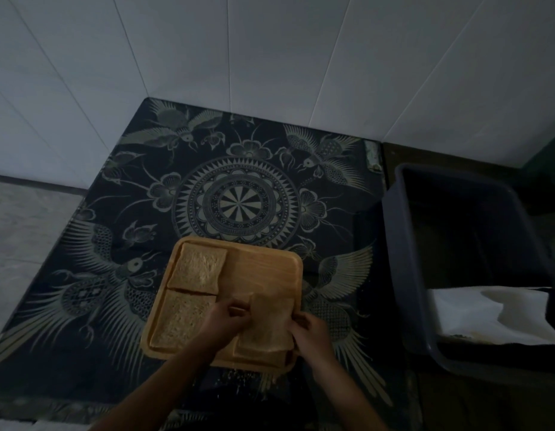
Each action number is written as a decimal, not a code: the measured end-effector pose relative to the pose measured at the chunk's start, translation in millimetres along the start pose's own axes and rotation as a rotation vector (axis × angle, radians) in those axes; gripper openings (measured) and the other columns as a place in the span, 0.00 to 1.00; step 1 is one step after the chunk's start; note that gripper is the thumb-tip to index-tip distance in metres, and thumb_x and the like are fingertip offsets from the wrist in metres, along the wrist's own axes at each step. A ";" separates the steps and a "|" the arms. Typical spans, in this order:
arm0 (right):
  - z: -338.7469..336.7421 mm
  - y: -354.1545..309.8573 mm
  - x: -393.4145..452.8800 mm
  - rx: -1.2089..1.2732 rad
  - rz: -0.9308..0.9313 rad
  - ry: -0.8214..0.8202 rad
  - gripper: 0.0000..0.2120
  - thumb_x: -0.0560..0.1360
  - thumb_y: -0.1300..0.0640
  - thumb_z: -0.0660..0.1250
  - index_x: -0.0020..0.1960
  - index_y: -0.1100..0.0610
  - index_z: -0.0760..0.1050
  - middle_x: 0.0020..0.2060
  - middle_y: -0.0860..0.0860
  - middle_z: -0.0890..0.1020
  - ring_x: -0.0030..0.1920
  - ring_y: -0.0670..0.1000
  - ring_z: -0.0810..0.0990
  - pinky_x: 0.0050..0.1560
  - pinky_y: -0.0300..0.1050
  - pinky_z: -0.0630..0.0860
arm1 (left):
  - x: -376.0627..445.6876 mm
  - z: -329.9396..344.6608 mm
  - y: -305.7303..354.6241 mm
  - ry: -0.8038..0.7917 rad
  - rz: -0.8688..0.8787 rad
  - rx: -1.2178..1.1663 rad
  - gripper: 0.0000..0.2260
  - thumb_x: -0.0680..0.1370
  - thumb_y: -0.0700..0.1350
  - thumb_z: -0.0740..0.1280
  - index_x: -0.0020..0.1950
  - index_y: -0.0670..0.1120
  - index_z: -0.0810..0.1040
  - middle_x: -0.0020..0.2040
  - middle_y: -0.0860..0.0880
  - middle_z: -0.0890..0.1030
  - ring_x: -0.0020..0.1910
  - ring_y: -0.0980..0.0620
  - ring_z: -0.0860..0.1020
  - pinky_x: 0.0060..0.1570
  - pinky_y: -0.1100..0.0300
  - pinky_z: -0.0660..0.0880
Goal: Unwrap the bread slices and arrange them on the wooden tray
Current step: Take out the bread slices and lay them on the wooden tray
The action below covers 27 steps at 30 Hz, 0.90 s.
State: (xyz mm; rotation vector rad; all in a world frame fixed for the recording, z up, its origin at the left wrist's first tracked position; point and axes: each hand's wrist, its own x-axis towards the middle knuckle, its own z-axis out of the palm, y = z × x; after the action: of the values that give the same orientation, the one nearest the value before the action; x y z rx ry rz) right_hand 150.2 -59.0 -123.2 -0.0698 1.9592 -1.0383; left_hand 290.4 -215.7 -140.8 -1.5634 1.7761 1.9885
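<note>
Over the near right corner of the wooden tray [270,265], both hands pinch one bread slice [268,325]: the left hand [225,320] grips its left edge, the right hand [313,332] its right edge, fingers closed on it. The slice hangs tilted between them, long axis running away from the person, above another slice lying flat. Two laid slices [189,293] fill the tray's left side; bare wood remains at far right, probably its destination.
</note>
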 end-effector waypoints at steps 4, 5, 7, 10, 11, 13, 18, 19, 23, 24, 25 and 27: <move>-4.5 -13.3 9.2 0.048 0.007 -0.019 0.05 0.79 0.51 0.72 0.55 0.49 0.83 0.50 0.48 0.87 0.51 0.50 0.86 0.46 0.46 0.84 | 9.4 -4.8 13.4 -0.025 -0.006 -0.045 0.10 0.70 0.40 0.75 0.49 0.50 0.82 0.47 0.47 0.85 0.46 0.50 0.84 0.36 0.60 0.80; -5.7 -16.4 11.9 0.058 -0.008 -0.022 0.06 0.79 0.51 0.72 0.55 0.49 0.83 0.49 0.48 0.88 0.50 0.49 0.87 0.43 0.42 0.83 | 12.6 -6.1 18.0 -0.024 -0.001 -0.043 0.10 0.70 0.40 0.76 0.49 0.50 0.81 0.47 0.48 0.84 0.46 0.50 0.84 0.35 0.61 0.79; -7.6 -22.7 18.8 0.055 -0.040 -0.018 0.07 0.79 0.51 0.73 0.55 0.50 0.85 0.47 0.46 0.89 0.48 0.47 0.87 0.42 0.40 0.82 | 19.6 -8.0 27.6 -0.020 0.009 -0.034 0.11 0.70 0.38 0.75 0.48 0.50 0.81 0.46 0.48 0.84 0.45 0.50 0.84 0.36 0.60 0.81; -8.5 -31.4 32.3 0.066 -0.044 -0.023 0.06 0.78 0.51 0.73 0.54 0.49 0.85 0.50 0.49 0.89 0.51 0.50 0.87 0.55 0.52 0.85 | 30.8 -8.5 41.2 -0.001 0.025 -0.017 0.10 0.71 0.36 0.75 0.46 0.48 0.81 0.45 0.47 0.83 0.44 0.50 0.83 0.36 0.60 0.81; -8.7 -33.7 36.5 0.070 -0.042 -0.028 0.04 0.78 0.52 0.74 0.52 0.48 0.85 0.50 0.50 0.89 0.52 0.51 0.87 0.58 0.56 0.84 | 34.6 -8.3 45.6 0.004 0.035 0.000 0.10 0.71 0.35 0.75 0.45 0.49 0.81 0.44 0.47 0.83 0.42 0.52 0.83 0.34 0.62 0.79; -9.5 -38.3 43.7 0.075 -0.044 -0.030 0.03 0.78 0.52 0.74 0.47 0.45 0.85 0.47 0.49 0.89 0.50 0.50 0.88 0.58 0.56 0.84 | 42.4 -8.1 53.4 -0.001 0.051 0.015 0.11 0.71 0.35 0.75 0.44 0.50 0.80 0.43 0.49 0.83 0.40 0.55 0.82 0.32 0.66 0.76; -9.9 -44.2 62.1 0.065 -0.006 -0.015 0.02 0.76 0.52 0.75 0.46 0.44 0.85 0.46 0.48 0.89 0.50 0.50 0.88 0.57 0.56 0.85 | 60.5 -7.0 64.4 0.000 0.073 0.058 0.12 0.72 0.34 0.74 0.43 0.51 0.80 0.42 0.51 0.83 0.41 0.58 0.81 0.35 0.67 0.74; -9.6 -45.1 65.1 0.065 0.003 -0.013 0.03 0.76 0.52 0.75 0.50 0.46 0.85 0.48 0.49 0.89 0.51 0.51 0.87 0.58 0.58 0.84 | 63.2 -7.0 65.2 0.004 0.076 0.065 0.11 0.72 0.35 0.74 0.44 0.52 0.80 0.42 0.51 0.83 0.41 0.58 0.81 0.35 0.68 0.73; -6.9 -42.8 76.2 0.018 0.007 -0.010 0.12 0.77 0.53 0.74 0.60 0.54 0.83 0.50 0.50 0.88 0.52 0.51 0.87 0.58 0.58 0.84 | 73.0 -7.2 63.6 0.005 0.070 0.069 0.10 0.72 0.35 0.73 0.48 0.49 0.83 0.44 0.49 0.85 0.45 0.55 0.82 0.38 0.65 0.74; -6.5 -41.4 78.7 0.014 0.004 -0.010 0.13 0.77 0.53 0.74 0.61 0.55 0.83 0.49 0.50 0.88 0.51 0.50 0.87 0.57 0.55 0.85 | 75.0 -7.5 62.4 0.006 0.069 0.064 0.10 0.72 0.35 0.72 0.50 0.47 0.83 0.45 0.48 0.85 0.47 0.52 0.83 0.39 0.64 0.75; -6.4 -40.3 80.5 -0.001 -0.004 -0.005 0.13 0.78 0.53 0.74 0.61 0.55 0.83 0.49 0.49 0.88 0.50 0.49 0.87 0.54 0.51 0.86 | 76.4 -8.0 61.5 0.006 0.066 0.057 0.10 0.73 0.34 0.72 0.51 0.46 0.83 0.46 0.47 0.85 0.49 0.50 0.83 0.42 0.62 0.77; -6.5 -39.1 82.4 -0.068 -0.036 0.017 0.13 0.78 0.53 0.73 0.62 0.55 0.82 0.47 0.46 0.87 0.48 0.46 0.86 0.50 0.46 0.85 | 77.7 -9.0 59.8 -0.002 0.062 0.056 0.11 0.73 0.33 0.72 0.49 0.48 0.83 0.46 0.47 0.85 0.50 0.49 0.83 0.46 0.57 0.79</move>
State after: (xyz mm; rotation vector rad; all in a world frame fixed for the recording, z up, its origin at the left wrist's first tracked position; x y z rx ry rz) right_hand 83.0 -114.6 -150.7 -0.1345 2.0155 -0.9979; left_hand 221.5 -285.4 -149.4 -1.5080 1.8852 1.9471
